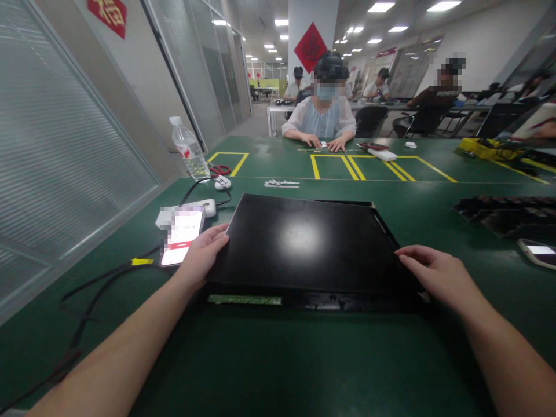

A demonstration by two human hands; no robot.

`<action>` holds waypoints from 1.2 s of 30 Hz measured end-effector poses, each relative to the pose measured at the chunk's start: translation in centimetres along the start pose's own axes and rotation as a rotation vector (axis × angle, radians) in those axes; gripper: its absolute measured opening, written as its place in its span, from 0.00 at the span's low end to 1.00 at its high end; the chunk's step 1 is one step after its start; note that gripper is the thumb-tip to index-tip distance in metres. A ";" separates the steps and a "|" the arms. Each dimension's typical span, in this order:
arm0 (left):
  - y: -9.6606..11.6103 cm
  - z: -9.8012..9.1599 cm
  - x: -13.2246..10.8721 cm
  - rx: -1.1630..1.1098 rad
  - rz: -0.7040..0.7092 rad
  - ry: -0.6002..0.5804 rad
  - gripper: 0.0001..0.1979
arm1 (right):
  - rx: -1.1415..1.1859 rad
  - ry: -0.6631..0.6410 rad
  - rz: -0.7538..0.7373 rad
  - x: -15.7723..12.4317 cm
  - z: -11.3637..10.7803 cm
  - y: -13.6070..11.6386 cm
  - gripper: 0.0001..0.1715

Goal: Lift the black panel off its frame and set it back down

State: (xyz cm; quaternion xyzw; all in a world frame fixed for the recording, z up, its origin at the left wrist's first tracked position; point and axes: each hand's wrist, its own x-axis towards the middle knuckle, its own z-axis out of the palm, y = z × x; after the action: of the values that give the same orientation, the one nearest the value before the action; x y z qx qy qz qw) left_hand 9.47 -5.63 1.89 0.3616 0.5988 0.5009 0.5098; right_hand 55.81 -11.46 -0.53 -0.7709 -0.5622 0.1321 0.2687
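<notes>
A flat black display panel lies over a shallow black frame on the green table, a bit askew, so the frame shows along the near edge and at the far right. A green circuit strip shows on the near side. My left hand grips the panel's left edge, thumb on top and fingers partly hidden. At the right edge, my right hand pinches with thumb and index finger where panel and frame meet; which of the two it holds is hard to make out.
On the left are a lit phone, a power strip, black cables, a water bottle and red-handled scissors. Dark strips and another phone lie right. A person sits opposite.
</notes>
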 end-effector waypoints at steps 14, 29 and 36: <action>-0.5 -0.4 0.3 0.027 0.027 -0.058 0.25 | 0.036 0.008 -0.020 -0.2 0.1 -0.4 0.23; 0.4 0.0 -0.4 -0.010 -0.058 -0.010 0.28 | 0.043 0.001 -0.022 -0.1 0.0 -0.3 0.23; -0.7 -1.1 0.6 0.134 0.155 -0.049 0.22 | 0.053 0.008 -0.035 -0.2 -0.1 -0.5 0.22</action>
State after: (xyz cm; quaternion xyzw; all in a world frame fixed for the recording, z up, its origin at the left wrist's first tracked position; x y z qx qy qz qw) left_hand 8.31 -5.52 1.07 0.4521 0.5886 0.4888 0.4586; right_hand 55.40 -11.53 -0.17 -0.7540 -0.5709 0.1389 0.2937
